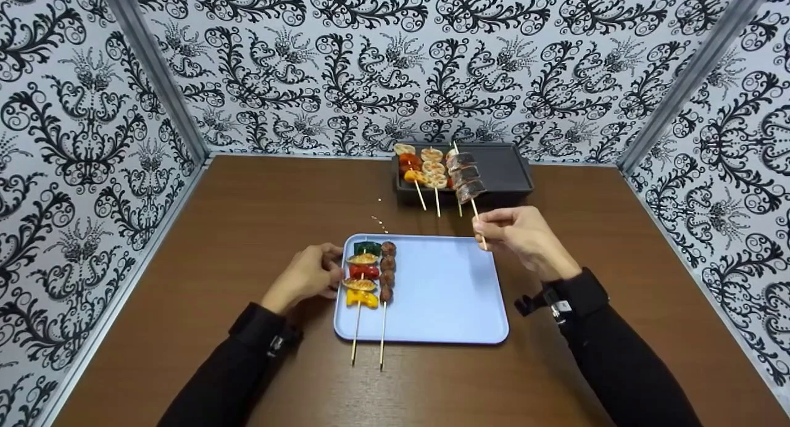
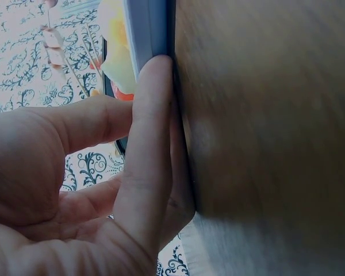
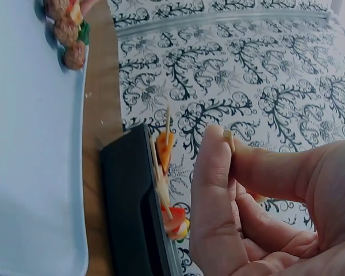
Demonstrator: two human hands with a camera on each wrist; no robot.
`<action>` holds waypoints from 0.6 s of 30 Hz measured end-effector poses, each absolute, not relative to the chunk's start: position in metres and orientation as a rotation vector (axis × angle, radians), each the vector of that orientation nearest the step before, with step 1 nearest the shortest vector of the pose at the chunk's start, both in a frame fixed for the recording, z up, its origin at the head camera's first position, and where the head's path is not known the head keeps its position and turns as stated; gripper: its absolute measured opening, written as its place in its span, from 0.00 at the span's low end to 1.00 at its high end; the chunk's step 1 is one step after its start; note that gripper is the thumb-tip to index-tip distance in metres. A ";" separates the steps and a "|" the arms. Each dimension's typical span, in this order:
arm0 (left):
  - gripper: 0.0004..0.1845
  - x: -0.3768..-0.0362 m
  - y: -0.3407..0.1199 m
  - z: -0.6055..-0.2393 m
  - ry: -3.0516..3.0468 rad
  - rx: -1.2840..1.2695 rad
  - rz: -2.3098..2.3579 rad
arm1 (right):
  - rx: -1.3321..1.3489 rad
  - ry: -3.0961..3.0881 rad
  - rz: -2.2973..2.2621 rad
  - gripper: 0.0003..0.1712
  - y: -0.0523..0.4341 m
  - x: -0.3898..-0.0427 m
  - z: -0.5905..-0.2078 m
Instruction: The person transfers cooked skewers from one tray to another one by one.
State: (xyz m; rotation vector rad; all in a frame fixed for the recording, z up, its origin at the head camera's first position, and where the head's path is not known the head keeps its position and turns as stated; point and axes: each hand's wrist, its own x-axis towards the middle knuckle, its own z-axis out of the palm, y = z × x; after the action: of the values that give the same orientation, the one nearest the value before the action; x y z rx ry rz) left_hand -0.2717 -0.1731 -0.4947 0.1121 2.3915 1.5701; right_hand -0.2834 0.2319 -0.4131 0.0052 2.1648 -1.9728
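Note:
My right hand [image 1: 483,229] pinches the bare stick end of a fish-slice skewer [image 1: 467,179] between thumb and forefinger [image 3: 210,172]; the food end lies over the black grill tray [image 1: 503,168]. Beside it on that tray are a lotus-root skewer [image 1: 434,168] and a vegetable skewer [image 1: 410,165]. My left hand [image 1: 333,271] rests at the left rim of the light blue tray [image 1: 444,291], with a straight finger [image 2: 149,115] laid along the rim [image 2: 152,34]. A mixed vegetable skewer [image 1: 361,273] and a meatball skewer [image 1: 387,269] lie on the blue tray's left side.
The brown table [image 1: 247,229] is boxed in by patterned walls [image 1: 370,57] on the left, back and right. The black tray stands against the back wall. A few crumbs [image 1: 378,220] lie between the two trays. The blue tray's right part holds nothing.

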 end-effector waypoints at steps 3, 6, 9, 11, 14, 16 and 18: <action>0.28 -0.272 -0.173 -0.494 2.392 0.103 1.572 | -0.012 2.149 -1.973 0.22 0.228 -0.279 -0.415; 0.29 -0.271 -0.173 -0.494 2.391 0.094 1.573 | -0.026 2.132 -1.983 0.21 0.225 -0.275 -0.417; 0.29 -0.271 -0.173 -0.494 2.394 0.088 1.567 | -0.027 2.119 -1.985 0.19 0.221 -0.271 -0.419; 0.29 -0.271 -0.172 -0.493 2.397 0.088 1.563 | -0.026 2.121 -1.977 0.18 0.218 -0.267 -0.419; 0.29 -0.270 -0.172 -0.493 2.398 0.079 1.560 | -0.035 2.151 -1.943 0.18 0.214 -0.262 -0.419; 0.29 -0.270 -0.172 -0.492 2.401 0.073 1.558 | -0.051 2.170 -1.914 0.18 0.211 -0.257 -0.418; 0.29 -0.270 -0.171 -0.493 2.401 0.064 1.555 | -0.061 2.189 -1.882 0.18 0.209 -0.253 -0.418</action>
State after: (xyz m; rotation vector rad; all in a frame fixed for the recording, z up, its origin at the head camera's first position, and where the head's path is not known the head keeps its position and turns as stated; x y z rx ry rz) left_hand -0.2699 -0.1712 -0.4927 0.0640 2.4008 1.5554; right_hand -0.2530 0.2085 -0.4179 -0.0608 2.1886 -1.8820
